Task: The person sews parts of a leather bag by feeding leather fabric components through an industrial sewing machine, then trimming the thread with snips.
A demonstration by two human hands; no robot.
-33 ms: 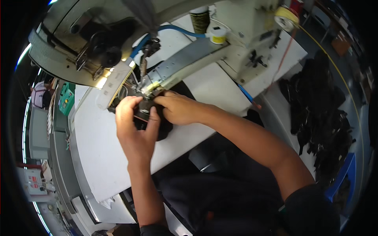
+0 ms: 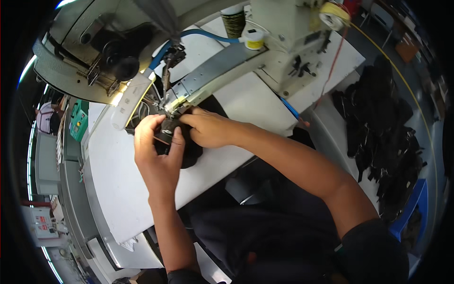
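Observation:
A black fabric piece (image 2: 191,155) with a small pale mark lies under the needle area of a large cream sewing machine (image 2: 279,52). My left hand (image 2: 157,149) holds its left side, thumb and fingers curved around it with the tips close to the metal presser foot (image 2: 166,107). From the right, my right hand (image 2: 213,130) grips the same fabric, its fingers bent over the edge beside the machine's narrow arm (image 2: 213,75). The fingertips partly hide the fabric, and the needle point cannot be made out.
A white worktable (image 2: 123,189) spreads below the machine. A blue hose (image 2: 203,32) runs behind the needle area near a small white pot (image 2: 254,39). Dark fabric pieces (image 2: 378,128) are heaped at the right, near a blue plastic frame (image 2: 410,208). A green device (image 2: 79,120) stands far left.
The whole view has shifted slightly, so the machine and hands sit a little further left. More of the fabric's pale mark shows between my hands; both keep their hold.

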